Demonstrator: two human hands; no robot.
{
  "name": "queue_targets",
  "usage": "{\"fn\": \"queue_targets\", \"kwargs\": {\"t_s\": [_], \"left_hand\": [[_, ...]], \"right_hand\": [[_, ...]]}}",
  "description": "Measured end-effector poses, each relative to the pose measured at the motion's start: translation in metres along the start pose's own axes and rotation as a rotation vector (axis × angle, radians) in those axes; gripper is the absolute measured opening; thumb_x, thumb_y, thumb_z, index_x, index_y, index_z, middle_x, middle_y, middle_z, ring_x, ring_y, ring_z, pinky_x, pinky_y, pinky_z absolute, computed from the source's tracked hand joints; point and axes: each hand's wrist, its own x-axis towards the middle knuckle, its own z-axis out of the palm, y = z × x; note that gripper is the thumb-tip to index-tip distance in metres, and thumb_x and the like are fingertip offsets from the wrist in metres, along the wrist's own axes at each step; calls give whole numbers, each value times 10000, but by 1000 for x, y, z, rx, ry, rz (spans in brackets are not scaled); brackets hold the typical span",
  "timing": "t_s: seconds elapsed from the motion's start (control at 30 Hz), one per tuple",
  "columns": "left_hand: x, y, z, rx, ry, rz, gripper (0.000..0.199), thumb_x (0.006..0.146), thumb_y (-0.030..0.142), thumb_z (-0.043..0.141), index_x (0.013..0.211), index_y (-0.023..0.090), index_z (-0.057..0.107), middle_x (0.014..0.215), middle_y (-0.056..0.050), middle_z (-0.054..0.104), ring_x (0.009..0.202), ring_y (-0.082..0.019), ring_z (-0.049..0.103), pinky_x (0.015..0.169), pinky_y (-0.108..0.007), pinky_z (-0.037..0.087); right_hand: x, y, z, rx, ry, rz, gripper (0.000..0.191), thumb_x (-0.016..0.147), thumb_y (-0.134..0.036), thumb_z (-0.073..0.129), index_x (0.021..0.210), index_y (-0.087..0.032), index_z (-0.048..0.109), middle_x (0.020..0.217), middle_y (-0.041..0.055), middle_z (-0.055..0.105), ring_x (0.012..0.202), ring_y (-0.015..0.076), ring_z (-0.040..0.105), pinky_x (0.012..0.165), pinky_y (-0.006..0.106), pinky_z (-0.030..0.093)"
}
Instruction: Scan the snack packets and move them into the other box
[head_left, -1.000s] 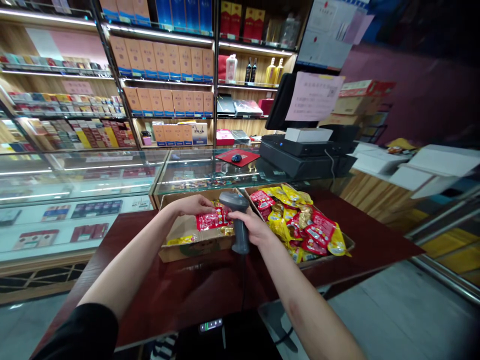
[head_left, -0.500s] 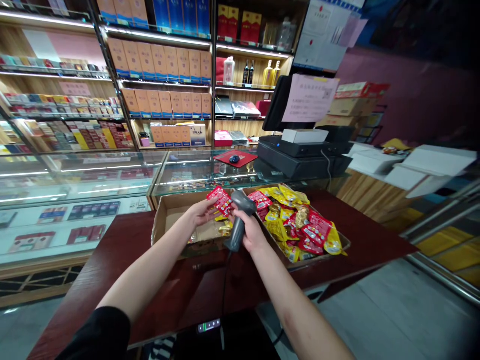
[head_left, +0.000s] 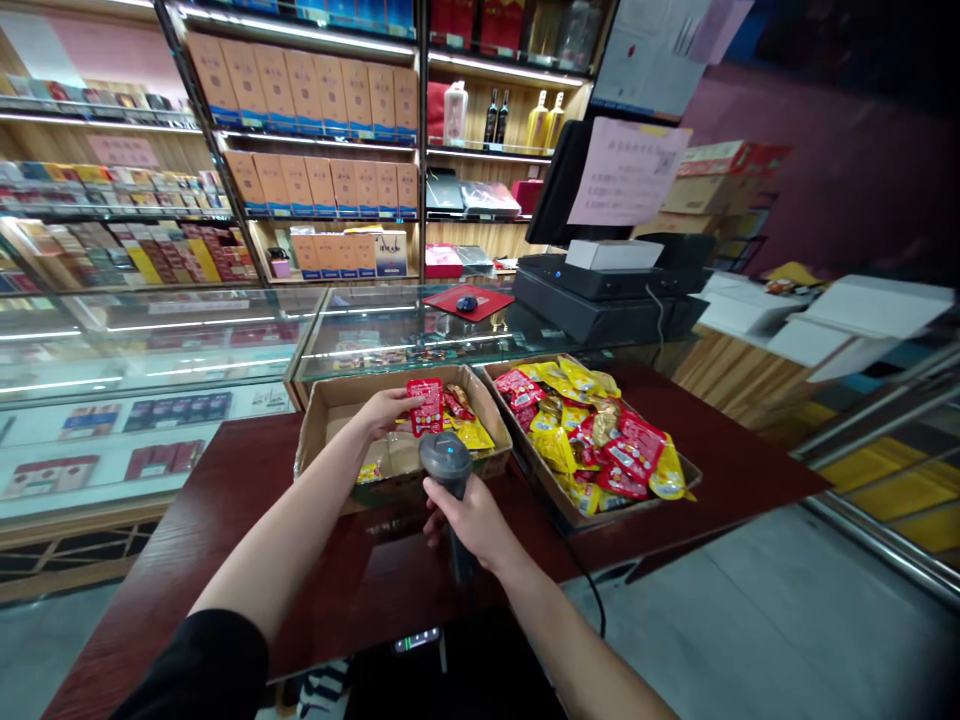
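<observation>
My left hand (head_left: 388, 410) pinches a red snack packet (head_left: 426, 407) by its left edge, holding it upright above the left cardboard box (head_left: 319, 425). My right hand (head_left: 466, 515) is wrapped round the grip of a dark grey barcode scanner (head_left: 445, 458), whose head points toward the red packet. Its cable trails off to the right, over the table edge. Inside the left box lie a few red and yellow packets (head_left: 472, 432). The right cardboard box (head_left: 540, 478) is heaped with red and yellow snack packets (head_left: 592, 430).
Both boxes stand on a dark red table (head_left: 262, 480). Behind it runs a glass display counter (head_left: 360, 340) with a mouse (head_left: 466, 304) on a red mat. A monitor (head_left: 559, 185) with a paper on it stands at the right. Stocked shelves (head_left: 322, 220) line the back.
The scanner has come down and nearer to me, and its head has turned from beside the packet to face it. The red packet has moved slightly left and stands straighter. The view has shifted slightly.
</observation>
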Motion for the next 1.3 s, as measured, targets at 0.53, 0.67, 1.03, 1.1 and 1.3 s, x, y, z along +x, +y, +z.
{"fn": "queue_targets", "kwargs": {"t_s": [0.53, 0.67, 1.03, 1.1, 1.3], "left_hand": [[5, 4, -7, -18, 36, 13, 491, 571, 353, 840, 982, 141, 675, 875, -90, 716, 677, -167, 661, 612, -302, 559], [3, 3, -5, -60, 24, 71, 488, 559, 350, 846, 960, 117, 694, 852, -105, 720, 738, -197, 680, 660, -305, 556], [-8, 12, 2, -65, 27, -11, 434, 587, 304, 842, 957, 132, 692, 831, -90, 714, 655, -171, 668, 568, -275, 554], [-11, 12, 5, -60, 0, -24, 440, 593, 308, 839, 969, 140, 685, 862, -90, 713, 662, -170, 670, 577, -286, 563], [-19, 28, 37, -7, -144, -32, 452, 610, 308, 831, 1006, 149, 682, 897, -93, 711, 691, -177, 675, 574, -282, 573]], "right_hand": [[-2, -5, 2, -41, 32, 13, 407, 694, -549, 653, 708, -170, 505, 505, -55, 499, 354, 101, 501, 327, 223, 447], [-3, -7, 1, -30, 38, 12, 399, 695, -541, 658, 733, -174, 505, 483, -55, 510, 351, 107, 500, 332, 228, 447], [2, -16, -7, 1, 114, -99, 353, 679, -445, 695, 849, -157, 583, 789, 46, 648, 671, 180, 636, 502, 278, 533], [7, -25, -17, -48, 173, -191, 287, 689, -380, 692, 854, -157, 619, 825, 45, 659, 764, 184, 629, 669, 312, 539], [26, -54, -62, -91, 323, -248, 159, 639, -257, 664, 760, -158, 634, 668, -13, 615, 661, 145, 553, 672, 284, 453]]}}
